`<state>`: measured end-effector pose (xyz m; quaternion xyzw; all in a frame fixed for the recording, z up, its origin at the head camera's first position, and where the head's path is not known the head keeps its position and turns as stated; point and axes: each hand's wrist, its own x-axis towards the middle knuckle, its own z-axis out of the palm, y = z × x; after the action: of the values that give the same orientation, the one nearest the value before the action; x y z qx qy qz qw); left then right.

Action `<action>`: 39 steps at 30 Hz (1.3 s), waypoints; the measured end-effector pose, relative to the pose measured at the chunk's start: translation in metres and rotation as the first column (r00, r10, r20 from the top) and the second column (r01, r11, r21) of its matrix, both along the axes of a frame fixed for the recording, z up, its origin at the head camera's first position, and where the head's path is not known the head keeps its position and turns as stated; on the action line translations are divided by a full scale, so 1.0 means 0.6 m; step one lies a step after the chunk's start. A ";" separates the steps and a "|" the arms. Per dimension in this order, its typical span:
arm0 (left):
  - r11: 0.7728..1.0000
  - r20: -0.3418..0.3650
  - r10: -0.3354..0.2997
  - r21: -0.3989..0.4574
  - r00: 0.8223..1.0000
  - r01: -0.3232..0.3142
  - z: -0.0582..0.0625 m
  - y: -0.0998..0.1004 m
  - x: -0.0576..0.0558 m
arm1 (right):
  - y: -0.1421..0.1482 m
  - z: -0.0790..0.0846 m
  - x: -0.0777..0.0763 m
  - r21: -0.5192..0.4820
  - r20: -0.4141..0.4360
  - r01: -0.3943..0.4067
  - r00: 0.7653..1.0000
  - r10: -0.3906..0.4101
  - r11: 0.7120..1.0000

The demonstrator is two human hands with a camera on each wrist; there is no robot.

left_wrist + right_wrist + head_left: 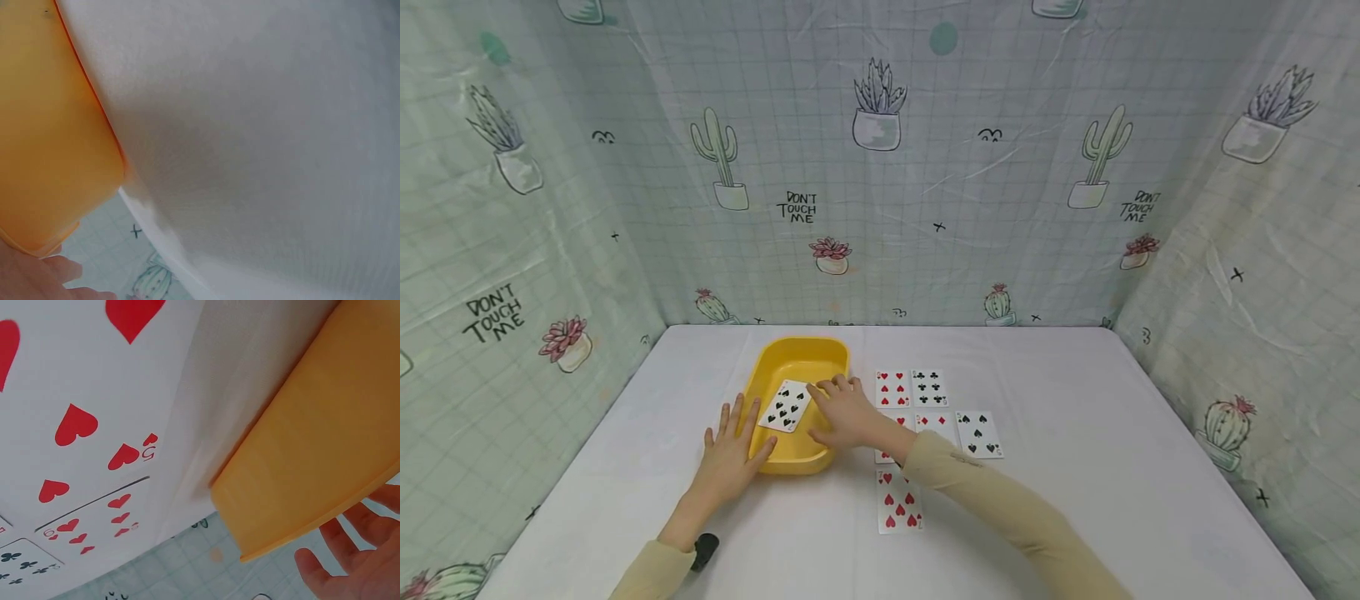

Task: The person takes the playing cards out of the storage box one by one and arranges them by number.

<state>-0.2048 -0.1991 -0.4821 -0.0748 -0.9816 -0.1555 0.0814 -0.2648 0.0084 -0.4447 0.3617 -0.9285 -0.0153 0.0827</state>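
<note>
A yellow plastic basin (797, 467) stands on the white table with a playing card of the spades suit (785, 406) lying face up in it. My left hand (726, 458) has its fingers spread, straight, over the basin's left rim. In the left wrist view, fingertips (62, 269) show beyond the basin's wall (56, 125). Over the right rim reaches my right hand (844, 415), fingers extended near the card's right edge. Whether they touch the card cannot be told. The right wrist view shows loosely bent fingers (340, 547) past the rim, with nothing visibly pinched.
Right of the basin, face-up cards lie in rows: six of hearts (892, 389), six of clubs (929, 388), a diamonds card (936, 422), five of spades (979, 435). Under my right forearm is the five of hearts (76, 425); nearer lies the seven of hearts (899, 504). Patterned cloth (880, 183) encloses the table.
</note>
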 end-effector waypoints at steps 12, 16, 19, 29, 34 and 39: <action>1.000 -0.014 -0.005 -0.010 1.000 0.005 -0.002 -0.001 0.001 | -0.049 -0.026 -0.036 0.105 0.024 0.054 0.998 -0.057 0.993; 1.000 -0.016 -0.009 -0.001 1.000 0.009 -0.002 -0.001 0.000 | -0.062 -0.029 -0.041 0.138 0.050 0.081 0.995 -0.088 0.987; 1.000 -0.018 -0.011 0.004 1.000 0.011 -0.002 0.000 -0.001 | -0.070 -0.031 -0.044 0.148 0.080 0.096 0.991 -0.109 0.984; 1.000 -0.005 -0.001 -0.007 1.000 0.001 0.000 0.000 0.001 | -0.091 -0.040 -0.055 0.199 0.138 0.127 0.978 -0.156 0.972; 1.000 0.004 -0.005 0.003 1.000 0.005 0.001 0.000 0.002 | -0.097 -0.041 -0.056 0.206 0.170 0.143 0.969 -0.179 0.968; 1.000 0.000 -0.008 0.008 1.000 0.008 0.001 0.001 0.001 | -0.099 -0.042 -0.057 0.211 0.188 0.166 0.960 -0.207 0.963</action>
<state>-0.2039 -0.1986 -0.4817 -0.0786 -0.9807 -0.1597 0.0813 -0.2989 -0.0510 -0.4698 0.2780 -0.9562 -0.0749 -0.0522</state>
